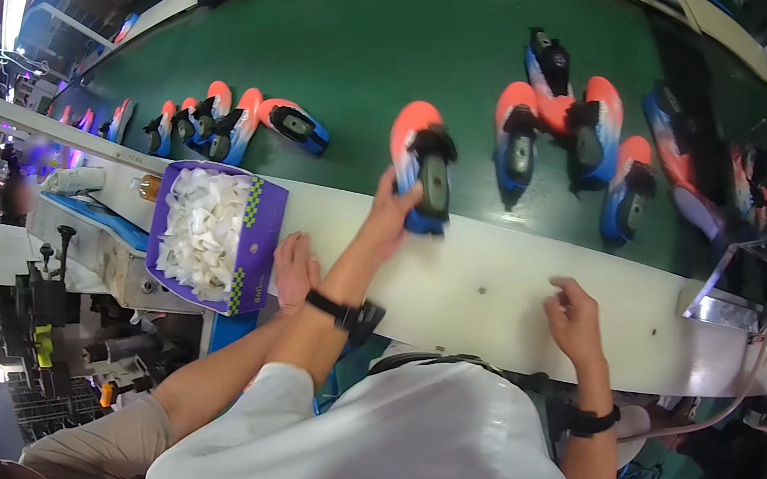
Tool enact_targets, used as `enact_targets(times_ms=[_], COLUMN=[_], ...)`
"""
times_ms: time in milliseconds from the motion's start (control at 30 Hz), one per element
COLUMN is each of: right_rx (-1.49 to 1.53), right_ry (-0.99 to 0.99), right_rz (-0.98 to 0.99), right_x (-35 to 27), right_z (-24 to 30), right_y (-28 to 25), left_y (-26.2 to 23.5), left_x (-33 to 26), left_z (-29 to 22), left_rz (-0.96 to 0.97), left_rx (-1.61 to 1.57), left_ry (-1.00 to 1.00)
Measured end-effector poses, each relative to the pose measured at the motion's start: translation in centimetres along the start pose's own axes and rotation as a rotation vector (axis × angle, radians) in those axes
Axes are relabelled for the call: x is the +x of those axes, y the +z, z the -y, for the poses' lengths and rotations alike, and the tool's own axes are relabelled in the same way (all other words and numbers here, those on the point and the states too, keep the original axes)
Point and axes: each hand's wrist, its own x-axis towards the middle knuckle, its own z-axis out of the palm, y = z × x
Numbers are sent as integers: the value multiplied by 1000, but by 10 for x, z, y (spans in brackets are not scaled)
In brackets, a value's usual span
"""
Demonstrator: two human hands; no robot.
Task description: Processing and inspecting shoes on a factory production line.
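Observation:
My left hand (391, 208) is closed around the side of a coral, white and blue shoe (424, 167). The shoe has a dark insert in its opening and hangs over the near side of the green belt (374, 55), its coral toe pointing away from me. Hovering by the white ledge (476, 321), my right hand (575, 317) is empty, with thumb and forefinger apart. Several similar shoes lie on the belt to the right, nearest among them a coral and blue shoe (628, 191). To the left lies another shoe (296, 125) beside a cluster of them.
A purple box (263, 245) full of crumpled white pieces stands on the ledge at left. Beside it rests another person's hand (297, 273), close to my left forearm. A metal-framed stand (722, 306) sits at the right end. Machinery (76, 320) occupies the lower left.

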Motion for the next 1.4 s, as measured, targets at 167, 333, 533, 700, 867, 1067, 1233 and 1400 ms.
enact_targets(times_ms=[167, 333, 533, 700, 867, 1067, 1233, 1400], right_rx=[193, 81, -64, 448, 87, -83, -328, -368], right_ry=[96, 164, 47, 372, 95, -374, -368, -390], right_rz=[210, 191, 24, 50, 11, -157, -24, 78], right_x=[17, -10, -27, -30, -18, 32, 30, 33], right_z=[47, -17, -38, -71, -63, -43, -24, -36], right_y=[-4, -10, 6, 5, -34, -12, -12, -8], left_y=[51, 71, 151, 180, 149, 85, 99, 104], left_x=[-88, -81, -74, -97, -73, -99, -84, -41], left_z=[56, 94, 51, 75, 81, 88, 94, 91], left_rz=[411, 667, 945, 929, 845, 509, 427, 406], left_rx=[-29, 1015, 1015, 1611, 955, 968, 987, 611], left_ry=[-218, 116, 644, 781, 605, 293, 240, 104])
